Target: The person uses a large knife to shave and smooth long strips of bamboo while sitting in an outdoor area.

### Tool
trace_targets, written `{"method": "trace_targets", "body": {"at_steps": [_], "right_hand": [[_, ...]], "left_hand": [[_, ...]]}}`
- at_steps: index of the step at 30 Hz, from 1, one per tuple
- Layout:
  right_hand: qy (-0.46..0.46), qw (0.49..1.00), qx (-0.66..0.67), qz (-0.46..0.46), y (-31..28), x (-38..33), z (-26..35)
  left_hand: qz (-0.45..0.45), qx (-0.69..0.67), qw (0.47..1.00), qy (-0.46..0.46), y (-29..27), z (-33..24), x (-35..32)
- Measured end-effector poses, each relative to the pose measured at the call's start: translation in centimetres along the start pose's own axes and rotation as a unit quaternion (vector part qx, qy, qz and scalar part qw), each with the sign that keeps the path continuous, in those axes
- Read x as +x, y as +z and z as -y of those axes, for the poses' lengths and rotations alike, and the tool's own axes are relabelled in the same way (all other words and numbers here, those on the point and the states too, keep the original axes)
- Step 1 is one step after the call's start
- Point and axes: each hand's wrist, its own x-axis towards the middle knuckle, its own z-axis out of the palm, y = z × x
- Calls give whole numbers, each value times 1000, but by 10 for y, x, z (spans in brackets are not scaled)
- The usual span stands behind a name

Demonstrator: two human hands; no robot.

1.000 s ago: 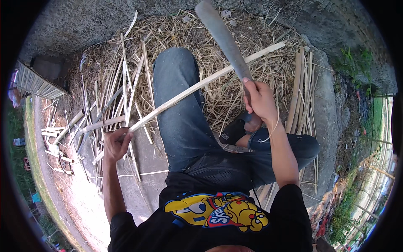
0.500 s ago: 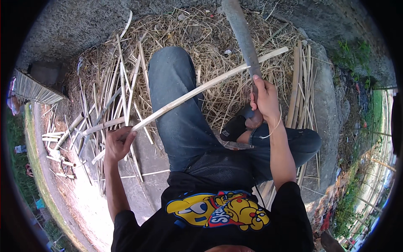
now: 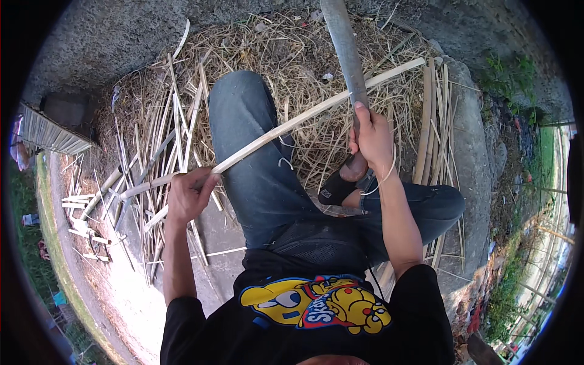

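My left hand (image 3: 190, 196) grips the near end of a long pale bamboo strip (image 3: 286, 126) that runs up and to the right across my raised left knee. My right hand (image 3: 371, 137) holds the handle of a long grey blade (image 3: 342, 42), which points up and away from me. The blade's edge meets the strip just above my right hand. I sit with legs in blue jeans (image 3: 255, 158) over a heap of shavings.
Dry bamboo shavings (image 3: 286, 55) cover the ground ahead. Split bamboo strips (image 3: 152, 140) lie piled at the left, and more slats (image 3: 433, 121) at the right beside a concrete edge (image 3: 471, 152). A woven panel (image 3: 48, 134) stands at far left.
The blade has swung from tilted left to nearly upright and shifted right along the strip. My right hand moved right with it. My left hand keeps its grip.
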Motion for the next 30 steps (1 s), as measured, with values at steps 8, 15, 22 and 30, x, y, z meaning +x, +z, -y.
{"method": "trace_targets", "body": {"at_steps": [8,15,22,30], "right_hand": [[5,999,23,-49,-34,5,-5],[-38,981,-125,146,26,-40,-24],[6,999,-7,46,14,-13,-14],[-32,999,-19,10,22,-9,-6]], "left_hand": [[11,-19,1000,7,-3,15,0],[16,14,1000,-5,12,-22,15],[2,-19,1000,3,14,-30,15],[-34,-7,999,3,8,-19,6]]}}
